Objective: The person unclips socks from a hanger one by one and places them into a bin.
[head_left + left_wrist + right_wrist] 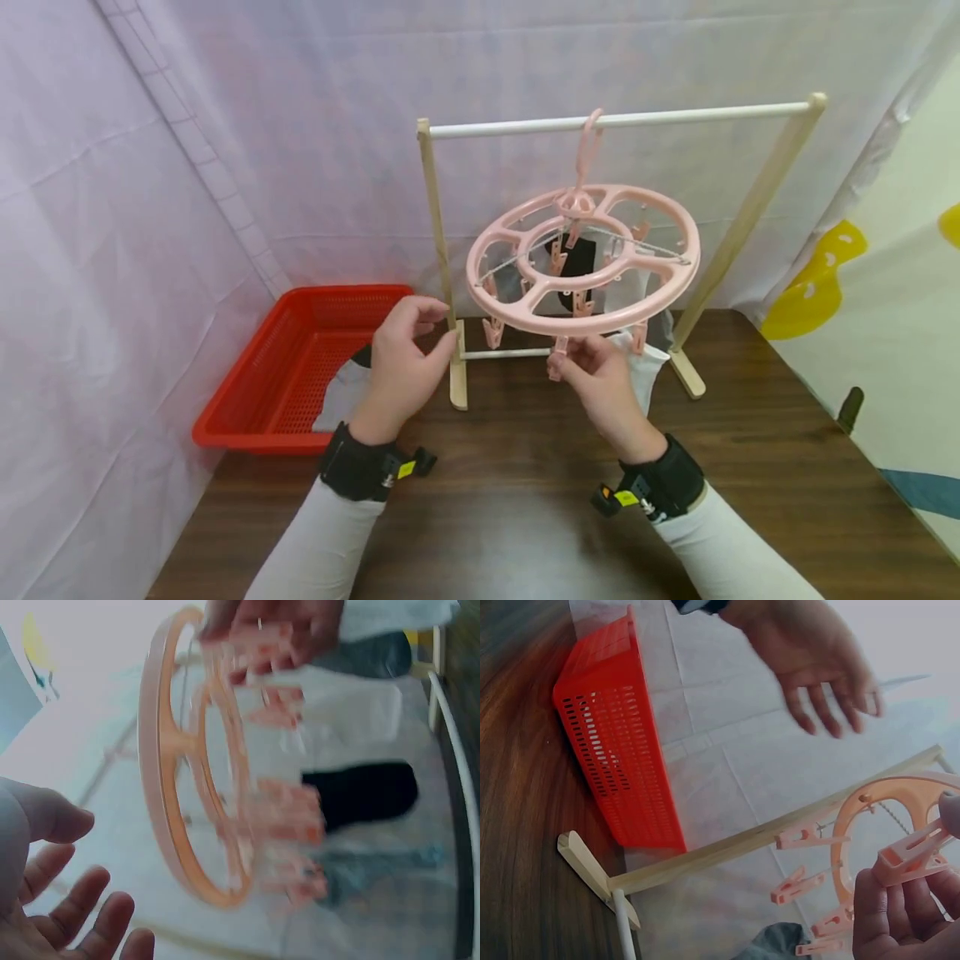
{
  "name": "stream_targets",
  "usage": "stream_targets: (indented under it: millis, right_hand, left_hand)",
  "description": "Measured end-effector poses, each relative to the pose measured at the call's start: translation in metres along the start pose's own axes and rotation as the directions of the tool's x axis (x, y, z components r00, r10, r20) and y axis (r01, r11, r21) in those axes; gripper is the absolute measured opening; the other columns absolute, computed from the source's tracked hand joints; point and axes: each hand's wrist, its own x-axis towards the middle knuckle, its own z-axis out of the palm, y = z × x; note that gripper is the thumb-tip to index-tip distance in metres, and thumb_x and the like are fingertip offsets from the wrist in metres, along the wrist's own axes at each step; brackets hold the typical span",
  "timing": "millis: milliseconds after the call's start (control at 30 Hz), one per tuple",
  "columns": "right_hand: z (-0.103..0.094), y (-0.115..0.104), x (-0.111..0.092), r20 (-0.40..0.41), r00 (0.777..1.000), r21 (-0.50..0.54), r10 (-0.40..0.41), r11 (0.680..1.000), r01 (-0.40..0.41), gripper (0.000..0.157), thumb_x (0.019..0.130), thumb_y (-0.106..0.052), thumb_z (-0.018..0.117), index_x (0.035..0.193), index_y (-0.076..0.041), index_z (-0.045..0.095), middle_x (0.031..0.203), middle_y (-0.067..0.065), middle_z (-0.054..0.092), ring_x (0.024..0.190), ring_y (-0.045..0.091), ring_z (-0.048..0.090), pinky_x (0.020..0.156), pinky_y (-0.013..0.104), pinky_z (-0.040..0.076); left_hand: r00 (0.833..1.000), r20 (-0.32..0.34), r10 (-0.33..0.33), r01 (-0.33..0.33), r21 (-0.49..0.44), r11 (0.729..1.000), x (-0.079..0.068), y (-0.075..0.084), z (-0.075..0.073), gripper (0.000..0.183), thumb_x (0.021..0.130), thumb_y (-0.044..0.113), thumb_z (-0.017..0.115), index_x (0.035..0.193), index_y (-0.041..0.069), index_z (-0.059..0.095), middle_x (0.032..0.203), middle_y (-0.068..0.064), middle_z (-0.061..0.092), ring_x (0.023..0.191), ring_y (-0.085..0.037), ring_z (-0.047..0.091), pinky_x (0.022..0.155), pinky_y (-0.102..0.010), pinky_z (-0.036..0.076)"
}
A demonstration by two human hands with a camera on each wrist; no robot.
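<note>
A round pink drying hanger [495, 310] with clothespins around it hangs by its hook from a white rail. At its front edge my right hand [602, 387] pinches a pink clothespin [911, 859] between thumb and fingers. My left hand [405, 358] is held in the air left of the hanger, fingers apart and holding nothing. Several socks hang from the hanger, among them a black sock [364, 793], a grey sock [367, 656] and a white sock [647, 375].
A red plastic basket [251, 396] stands on the brown table [510, 500] at the left, with a grey cloth piece [343, 394] inside. The rack's wooden posts [438, 225] and white top rail [510, 127] frame the hanger. White sheeting covers the back.
</note>
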Motion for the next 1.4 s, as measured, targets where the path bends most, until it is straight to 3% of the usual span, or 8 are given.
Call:
stream_targets:
  millis: [267,500,733,1000,1100,1267,1333,1400]
  right_hand:
    - [-0.001,-0.004,-0.001,0.023,1.0,0.055,-0.019,0.998,0.017,0.021,0.09,-0.007,0.066,0.108,0.003,0.061,0.089,0.008,0.065,0.075,0.016,0.063,0.067,0.027,0.056]
    - [-0.004,-0.006,-0.001,0.016,1.0,0.033,-0.013,0.999,0.013,0.023,0.09,-0.007,0.067,0.109,0.003,0.061,0.09,0.008,0.065,0.077,0.016,0.064,0.068,0.028,0.057]
    - [-0.003,-0.01,-0.002,0.031,0.999,0.017,-0.013,1.0,0.012,0.028,0.089,-0.009,0.069,0.109,0.007,0.06,0.093,0.01,0.065,0.079,0.016,0.065,0.069,0.029,0.058]
    - [-0.006,-0.019,-0.004,0.073,0.997,-0.092,-0.003,0.996,0.01,0.028,0.088,-0.011,0.07,0.11,0.004,0.062,0.098,0.019,0.067,0.085,0.02,0.068,0.073,0.033,0.059]
    - [-0.012,-0.03,-0.005,0.094,0.995,-0.333,-0.027,0.941,0.057,0.031,0.087,-0.021,0.073,0.113,-0.006,0.066,0.099,0.011,0.071,0.087,0.016,0.069,0.075,0.032,0.058]
    - [-0.026,-0.058,-0.012,0.161,0.972,-0.629,-0.17,0.742,0.234,0.035,0.083,-0.022,0.077,0.117,-0.017,0.068,0.096,-0.001,0.073,0.08,0.008,0.068,0.07,0.03,0.058]
    - [-0.032,-0.068,-0.014,0.195,0.933,-0.622,-0.301,0.698,0.355,0.033,0.08,-0.013,0.078,0.112,-0.016,0.07,0.093,-0.002,0.073,0.077,0.007,0.066,0.067,0.025,0.056]
    - [-0.038,-0.076,-0.015,0.191,0.855,-0.552,-0.483,0.667,0.5,0.03,0.076,0.0,0.078,0.103,-0.011,0.073,0.089,0.002,0.073,0.077,0.008,0.065,0.068,0.022,0.053]
  left_hand:
    - [0.956,0.102,0.276,-0.285,0.085,0.955,0.013,0.047,0.016,0.026,0.079,0.015,0.078,0.102,0.013,0.068,0.1,0.0,0.066,0.097,-0.017,0.055,0.082,-0.032,0.048]
    - [0.946,0.176,0.274,-0.31,0.227,0.923,0.019,0.057,0.03,0.038,0.073,0.011,0.081,0.109,0.014,0.07,0.103,-0.002,0.064,0.095,-0.02,0.052,0.08,-0.033,0.046]
    - [0.93,0.113,0.351,-0.369,0.282,0.886,0.017,0.049,0.048,0.029,0.08,0.008,0.075,0.108,0.013,0.071,0.106,-0.003,0.067,0.102,-0.021,0.058,0.094,-0.034,0.047]
    - [0.911,0.044,0.409,-0.4,0.327,0.856,0.015,0.046,0.057,0.018,0.09,0.005,0.062,0.101,0.012,0.075,0.099,-0.004,0.068,0.095,-0.022,0.062,0.088,-0.035,0.051]
    - [0.907,0.042,0.42,-0.405,0.362,0.84,0.015,0.047,0.057,0.018,0.092,0.007,0.06,0.1,0.012,0.074,0.099,-0.005,0.068,0.094,-0.023,0.062,0.084,-0.035,0.052]
    - [0.911,0.037,0.41,-0.394,0.364,0.844,0.014,0.048,0.057,0.019,0.094,0.007,0.058,0.102,0.012,0.074,0.101,-0.006,0.067,0.096,-0.023,0.061,0.087,-0.033,0.052]
    - [0.913,0.032,0.407,-0.391,0.357,0.849,0.014,0.047,0.056,0.018,0.094,0.006,0.058,0.102,0.012,0.074,0.101,-0.006,0.067,0.097,-0.023,0.061,0.089,-0.033,0.052]
    - [0.913,0.03,0.406,-0.391,0.344,0.854,0.014,0.045,0.056,0.018,0.093,0.006,0.059,0.102,0.012,0.074,0.102,-0.006,0.067,0.098,-0.024,0.06,0.09,-0.033,0.051]
